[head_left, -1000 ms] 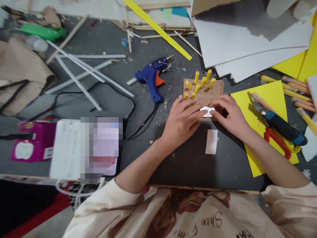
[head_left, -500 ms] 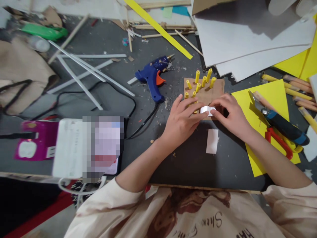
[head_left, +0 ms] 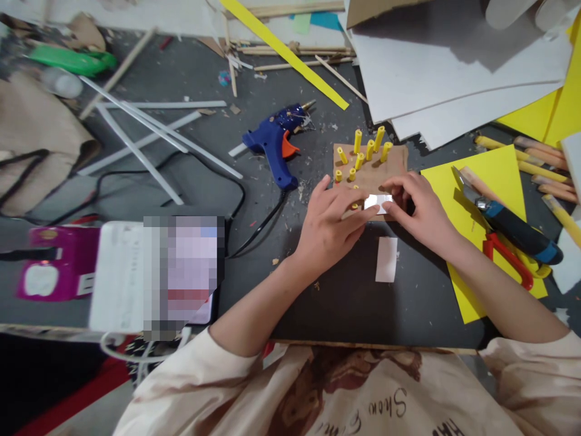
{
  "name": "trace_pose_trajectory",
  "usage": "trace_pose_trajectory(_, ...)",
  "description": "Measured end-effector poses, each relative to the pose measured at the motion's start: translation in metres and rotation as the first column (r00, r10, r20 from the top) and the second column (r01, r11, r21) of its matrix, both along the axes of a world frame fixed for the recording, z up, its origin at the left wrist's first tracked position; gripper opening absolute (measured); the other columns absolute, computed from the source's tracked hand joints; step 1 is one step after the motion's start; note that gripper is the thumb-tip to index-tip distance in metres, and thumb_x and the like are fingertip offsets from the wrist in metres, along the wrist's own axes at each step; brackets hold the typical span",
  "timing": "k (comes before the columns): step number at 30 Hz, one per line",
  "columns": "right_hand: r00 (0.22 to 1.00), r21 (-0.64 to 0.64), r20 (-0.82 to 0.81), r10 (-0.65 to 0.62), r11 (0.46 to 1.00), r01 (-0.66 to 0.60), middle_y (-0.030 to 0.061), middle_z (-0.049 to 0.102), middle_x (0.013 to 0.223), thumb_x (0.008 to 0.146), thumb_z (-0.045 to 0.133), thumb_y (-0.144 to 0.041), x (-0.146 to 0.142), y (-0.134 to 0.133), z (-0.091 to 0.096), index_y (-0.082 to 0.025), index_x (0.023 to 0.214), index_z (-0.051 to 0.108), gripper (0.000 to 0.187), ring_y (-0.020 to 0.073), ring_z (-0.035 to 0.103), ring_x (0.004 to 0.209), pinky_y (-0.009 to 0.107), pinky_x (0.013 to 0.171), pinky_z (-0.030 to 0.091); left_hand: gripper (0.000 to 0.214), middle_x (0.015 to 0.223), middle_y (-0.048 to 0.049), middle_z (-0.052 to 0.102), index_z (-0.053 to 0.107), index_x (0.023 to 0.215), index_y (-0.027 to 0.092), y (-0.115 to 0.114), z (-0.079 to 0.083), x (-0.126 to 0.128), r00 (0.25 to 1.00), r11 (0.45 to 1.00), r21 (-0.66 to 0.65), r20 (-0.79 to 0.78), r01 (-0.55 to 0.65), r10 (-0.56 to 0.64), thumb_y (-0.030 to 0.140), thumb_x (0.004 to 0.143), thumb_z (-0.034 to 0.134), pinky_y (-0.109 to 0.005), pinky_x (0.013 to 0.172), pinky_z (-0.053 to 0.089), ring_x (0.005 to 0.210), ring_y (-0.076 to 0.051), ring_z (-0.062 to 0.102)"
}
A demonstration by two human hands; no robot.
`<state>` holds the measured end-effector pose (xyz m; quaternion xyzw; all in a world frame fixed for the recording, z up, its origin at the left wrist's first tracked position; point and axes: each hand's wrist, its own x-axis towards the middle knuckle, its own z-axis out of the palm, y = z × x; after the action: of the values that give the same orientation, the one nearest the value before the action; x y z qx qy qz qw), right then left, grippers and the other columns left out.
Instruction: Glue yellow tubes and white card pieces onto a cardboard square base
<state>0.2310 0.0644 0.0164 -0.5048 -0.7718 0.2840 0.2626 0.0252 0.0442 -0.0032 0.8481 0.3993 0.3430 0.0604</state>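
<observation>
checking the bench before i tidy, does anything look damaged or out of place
Yes, a few things. On the cardboard, one yellow post leans left, unlike the taller ones beside it. Stringy wisps cling by the tip of the glue gun. One white sheet has a jagged, stepped edge. Small scraps litter the tabletop.

Looks rather dim under soft, diffuse light. Glares bright on the small white piece (head_left: 378, 203), dulls to grey shadow across the white sheets (head_left: 454, 79) at upper right, darkens on the near tabletop (head_left: 327, 303). Softens at left, blurring the white slab (head_left: 117, 275); breaks into coarse blocks over the phone (head_left: 193, 260); stretches toward the corners.
</observation>
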Motion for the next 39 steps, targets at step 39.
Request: trace_pose_trajectory(39, 0.971, 0.13, 0.157, -0.18, 0.979, 0.16, 0.0064, 0.066, 0.09, 0.092, 0.053, -0.023, 0.06, -0.024, 0.04, -0.023, 0.097, 0.063, 0.012, 0.0192, 0.062, 0.082, 0.033, 0.075, 0.048, 0.03, 0.133, -0.0071, 0.064, 0.063, 0.119, 0.02, -0.061, 0.023, 0.011, 0.894, 0.904, -0.253, -0.206, 0.345, -0.399, 0.021, 0.089, 0.058, -0.041, 0.103, 0.05, 0.123, -0.022, 0.059)
